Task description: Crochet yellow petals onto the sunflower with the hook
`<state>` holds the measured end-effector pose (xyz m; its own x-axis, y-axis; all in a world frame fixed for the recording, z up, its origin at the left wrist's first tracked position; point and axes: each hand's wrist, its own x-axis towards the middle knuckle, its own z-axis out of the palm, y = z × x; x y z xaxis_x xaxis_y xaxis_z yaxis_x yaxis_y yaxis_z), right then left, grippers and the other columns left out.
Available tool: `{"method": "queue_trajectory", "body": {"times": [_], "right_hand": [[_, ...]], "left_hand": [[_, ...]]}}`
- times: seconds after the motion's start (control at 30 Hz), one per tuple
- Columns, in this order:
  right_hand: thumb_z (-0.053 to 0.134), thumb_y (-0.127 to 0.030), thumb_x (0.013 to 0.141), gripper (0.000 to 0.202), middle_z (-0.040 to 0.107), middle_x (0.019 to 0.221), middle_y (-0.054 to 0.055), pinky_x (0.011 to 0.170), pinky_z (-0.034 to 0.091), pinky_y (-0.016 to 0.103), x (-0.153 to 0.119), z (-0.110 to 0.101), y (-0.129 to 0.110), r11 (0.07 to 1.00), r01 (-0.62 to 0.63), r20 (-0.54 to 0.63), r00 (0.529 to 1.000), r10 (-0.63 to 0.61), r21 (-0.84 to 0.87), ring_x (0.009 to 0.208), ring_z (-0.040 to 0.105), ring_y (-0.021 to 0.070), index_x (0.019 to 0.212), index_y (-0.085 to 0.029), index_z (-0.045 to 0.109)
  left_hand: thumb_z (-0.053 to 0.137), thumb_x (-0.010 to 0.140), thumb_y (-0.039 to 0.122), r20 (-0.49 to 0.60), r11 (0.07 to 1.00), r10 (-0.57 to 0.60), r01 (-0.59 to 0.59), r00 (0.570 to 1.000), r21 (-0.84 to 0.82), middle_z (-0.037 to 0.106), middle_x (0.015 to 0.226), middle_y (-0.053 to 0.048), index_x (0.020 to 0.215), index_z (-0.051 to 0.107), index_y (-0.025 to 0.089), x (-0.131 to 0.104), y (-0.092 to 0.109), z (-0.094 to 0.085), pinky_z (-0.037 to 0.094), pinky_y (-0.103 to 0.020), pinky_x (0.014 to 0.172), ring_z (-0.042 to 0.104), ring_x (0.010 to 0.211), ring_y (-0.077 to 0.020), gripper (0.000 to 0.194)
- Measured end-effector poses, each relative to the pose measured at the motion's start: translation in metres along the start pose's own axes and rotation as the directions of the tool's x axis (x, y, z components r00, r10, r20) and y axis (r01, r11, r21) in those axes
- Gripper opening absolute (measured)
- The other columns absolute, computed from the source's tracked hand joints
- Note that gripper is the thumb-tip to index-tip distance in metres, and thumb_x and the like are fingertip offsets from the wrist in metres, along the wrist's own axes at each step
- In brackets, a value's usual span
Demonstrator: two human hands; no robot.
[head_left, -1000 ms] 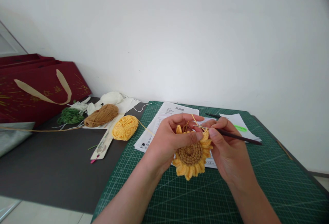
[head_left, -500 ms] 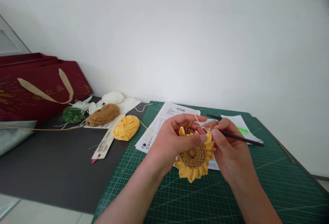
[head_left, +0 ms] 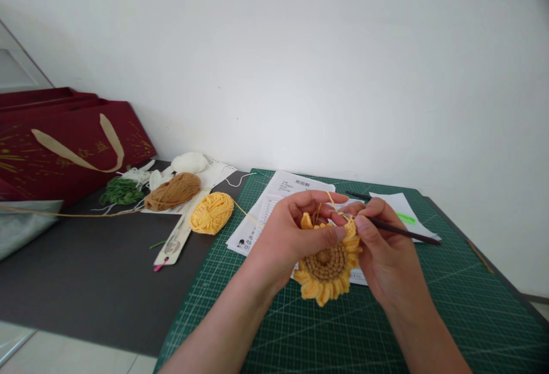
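Observation:
A crocheted sunflower (head_left: 325, 261) with a brown centre and yellow petals hangs over the papers, pinched at its upper edge by my left hand (head_left: 295, 231). Yellow yarn (head_left: 331, 200) runs up over my left forefinger. My right hand (head_left: 381, 242) is closed around a crochet hook (head_left: 403, 231) with a dark handle. The hook's metal tip meets the yellow loops at the flower's top right, where my right fingertips also touch the petals. From the yellow yarn ball (head_left: 211, 213) at left, a strand leads toward my left hand.
Printed papers (head_left: 245, 231) lie on the green cutting mat (head_left: 300, 334). Brown yarn (head_left: 172, 191), green yarn (head_left: 122, 190), white yarn (head_left: 189, 162) and a bookmark (head_left: 174, 248) rest on the dark table. Dark red gift bags (head_left: 72, 139) stand behind. A dark pen-like stick (head_left: 358, 195) lies beside white paper (head_left: 386, 202).
Very little differs. The flower and both hands sit slightly further right and the view has shifted a touch; the hook's tip remains at the same loops.

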<state>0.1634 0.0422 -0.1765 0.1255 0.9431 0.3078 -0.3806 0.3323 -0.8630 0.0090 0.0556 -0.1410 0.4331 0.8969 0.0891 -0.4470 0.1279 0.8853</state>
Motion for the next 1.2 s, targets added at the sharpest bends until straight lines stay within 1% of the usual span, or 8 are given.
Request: {"method": "queue_trajectory", "body": {"times": [0.13, 0.27, 0.5, 0.6, 0.7, 0.9, 1.03, 1.2], "right_hand": [[0.079, -0.030, 0.082, 0.019, 0.066, 0.090, 0.000, 0.071, 0.057, 0.029, 0.000, 0.000, 0.000, 1.000, 0.011, -0.010, 1.000, -0.010, 0.015, 0.081, 0.066, 0.0160, 0.082, -0.027, 0.061], [0.080, -0.028, 0.082, 0.018, 0.066, 0.091, -0.001, 0.071, 0.055, 0.025, 0.000, -0.001, 0.000, 0.999, -0.008, 0.001, 1.000, 0.008, 0.042, 0.082, 0.064, 0.0132, 0.082, -0.026, 0.062], [0.076, -0.036, 0.085, 0.017, 0.065, 0.090, 0.000, 0.074, 0.054, 0.029, 0.001, -0.002, -0.002, 0.999, -0.044, 0.045, 0.998, 0.044, 0.016, 0.082, 0.061, 0.0150, 0.080, -0.025, 0.065], [0.076, -0.037, 0.086, 0.016, 0.065, 0.089, 0.000, 0.075, 0.051, 0.027, 0.002, -0.005, -0.001, 1.000, -0.002, 0.048, 0.999, 0.004, -0.028, 0.082, 0.059, 0.0142, 0.082, -0.025, 0.066], [0.076, -0.035, 0.086, 0.014, 0.065, 0.089, 0.000, 0.080, 0.050, 0.028, 0.003, -0.007, 0.001, 0.997, 0.046, 0.060, 0.997, -0.042, -0.055, 0.086, 0.059, 0.0146, 0.082, -0.025, 0.067], [0.074, -0.037, 0.088, 0.013, 0.069, 0.095, 0.002, 0.084, 0.052, 0.031, 0.007, -0.008, 0.004, 0.989, 0.141, 0.103, 0.985, -0.136, -0.043, 0.094, 0.065, 0.0186, 0.088, -0.025, 0.070], [0.073, -0.037, 0.089, 0.013, 0.073, 0.090, 0.002, 0.083, 0.052, 0.032, 0.008, -0.008, 0.003, 0.987, 0.161, 0.114, 0.981, -0.156, -0.030, 0.089, 0.066, 0.0185, 0.090, -0.026, 0.068], [0.068, -0.037, 0.093, 0.012, 0.071, 0.084, 0.000, 0.079, 0.050, 0.032, 0.010, -0.011, -0.002, 0.980, 0.198, 0.108, 0.975, -0.193, -0.033, 0.082, 0.063, 0.0173, 0.091, -0.026, 0.066]], "left_hand": [[0.091, 0.068, 0.018, -0.001, 1.000, 0.011, -0.011, 1.000, 0.016, 0.068, 0.084, 0.001, 0.106, 0.077, 0.020, 0.000, 0.000, 0.000, 0.052, -0.025, 0.076, 0.063, 0.077, -0.0104, 0.041], [0.091, 0.067, 0.017, -0.018, 1.000, 0.015, -0.015, 1.000, 0.018, 0.068, 0.079, 0.002, 0.104, 0.078, 0.020, -0.001, 0.000, 0.001, 0.050, -0.022, 0.071, 0.062, 0.072, -0.0081, 0.040], [0.088, 0.070, 0.014, -0.011, 1.000, 0.015, -0.015, 1.000, 0.020, 0.070, 0.079, 0.003, 0.106, 0.078, 0.020, 0.001, -0.001, -0.001, 0.050, -0.021, 0.070, 0.062, 0.071, -0.0075, 0.038], [0.089, 0.068, 0.013, -0.013, 0.999, 0.027, -0.026, 1.000, 0.025, 0.070, 0.079, 0.002, 0.108, 0.077, 0.021, 0.000, -0.001, -0.002, 0.050, -0.021, 0.071, 0.063, 0.072, -0.0078, 0.042], [0.087, 0.071, 0.012, -0.014, 0.999, 0.037, -0.037, 0.999, 0.036, 0.071, 0.079, 0.002, 0.111, 0.077, 0.023, 0.000, -0.001, -0.002, 0.050, -0.021, 0.070, 0.062, 0.071, -0.0076, 0.043], [0.086, 0.070, 0.013, -0.002, 0.998, 0.036, -0.036, 0.999, 0.046, 0.069, 0.079, 0.003, 0.111, 0.079, 0.024, 0.001, -0.001, -0.001, 0.049, -0.023, 0.070, 0.061, 0.070, -0.0081, 0.043], [0.085, 0.069, 0.013, -0.007, 0.997, 0.024, -0.024, 1.000, 0.070, 0.067, 0.078, 0.003, 0.111, 0.079, 0.022, 0.001, -0.001, -0.002, 0.047, -0.022, 0.067, 0.060, 0.070, -0.0084, 0.044], [0.085, 0.068, 0.011, -0.017, 0.993, 0.010, -0.008, 1.000, 0.120, 0.068, 0.077, 0.002, 0.104, 0.080, 0.019, 0.001, -0.001, -0.003, 0.043, -0.021, 0.064, 0.057, 0.067, -0.0075, 0.038]]}}
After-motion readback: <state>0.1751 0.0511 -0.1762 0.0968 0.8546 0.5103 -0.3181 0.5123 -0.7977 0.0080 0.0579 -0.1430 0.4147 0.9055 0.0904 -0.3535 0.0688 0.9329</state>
